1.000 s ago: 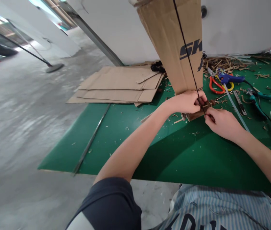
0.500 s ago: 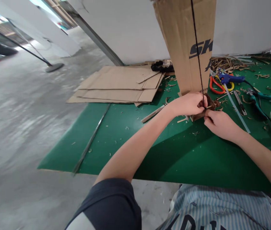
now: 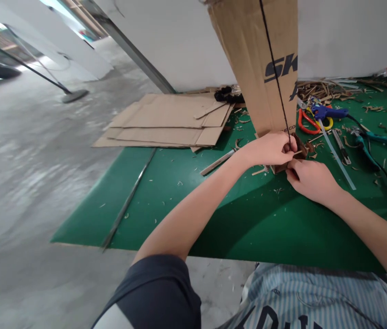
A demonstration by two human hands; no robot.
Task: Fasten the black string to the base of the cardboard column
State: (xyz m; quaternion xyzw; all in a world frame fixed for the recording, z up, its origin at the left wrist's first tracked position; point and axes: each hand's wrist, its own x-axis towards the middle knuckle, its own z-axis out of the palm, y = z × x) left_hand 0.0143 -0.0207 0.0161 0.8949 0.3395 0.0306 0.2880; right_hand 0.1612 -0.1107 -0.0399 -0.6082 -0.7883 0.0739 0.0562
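Note:
A tall cardboard piece (image 3: 258, 59) with dark printed letters stands on the green table, leaning slightly left. Its foot meets a small brown cardboard box-shaped part (image 3: 280, 167). Down the front of the tall piece runs a black cord (image 3: 277, 75), taut, ending among the fingers of my left hand (image 3: 274, 148). That hand is closed in a pinch on the cord's lower end, above the small part. My right hand (image 3: 311, 178) is closed too, its fingertips pressed together close under the left ones. What lies between the right fingertips is hidden.
Flat cardboard sheets (image 3: 169, 112) lie at the back left, a thin metal strip (image 3: 129, 201) in front. Right of the upright are scissors (image 3: 308, 122), a blue glue gun (image 3: 330, 112), a cutter knife (image 3: 341, 146) and teal-handled pliers (image 3: 368, 151). Cardboard scraps (image 3: 330, 91) line the wall.
The top of the tall cardboard and its cord have tipped a little left. My right hand has shifted slightly left, closer under the left fingers. The view has moved a little.

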